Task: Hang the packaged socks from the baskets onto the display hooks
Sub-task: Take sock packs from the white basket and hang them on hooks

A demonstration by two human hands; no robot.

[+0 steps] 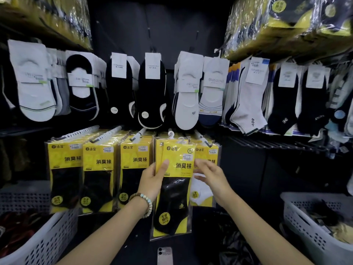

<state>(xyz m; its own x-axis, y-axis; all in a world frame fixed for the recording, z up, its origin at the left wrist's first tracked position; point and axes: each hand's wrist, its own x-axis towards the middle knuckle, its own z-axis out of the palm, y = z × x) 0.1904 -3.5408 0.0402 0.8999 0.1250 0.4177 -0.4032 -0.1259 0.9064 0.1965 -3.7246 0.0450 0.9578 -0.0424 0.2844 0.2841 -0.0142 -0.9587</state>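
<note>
Two rows of socks fill the dark display wall [183,31]: an upper row of loose white, black and grey pairs hung by paper bands, and a lower row of yellow packs [99,169] crowded on white hooks [107,133]; plastic-wrapped yellow bundles [282,22] sit on the shelves above at both sides; a white basket [38,240] stands at lower left with dark red items inside, and another basket [313,232] at lower right holds dark and yellow pieces; the sock pack [173,188], yellow with a black sock, is raised at the fourth hook [171,133], its top just under the tip; the left hand [154,178], wearing a beaded bracelet [147,203], grips the pack's left edge, thumb across the front; the right hand [210,173] is spread open, fingers at the pack's right edge, in front of a white-sock pack [202,190]; a phone [165,255] lies at the bottom edge.
</note>
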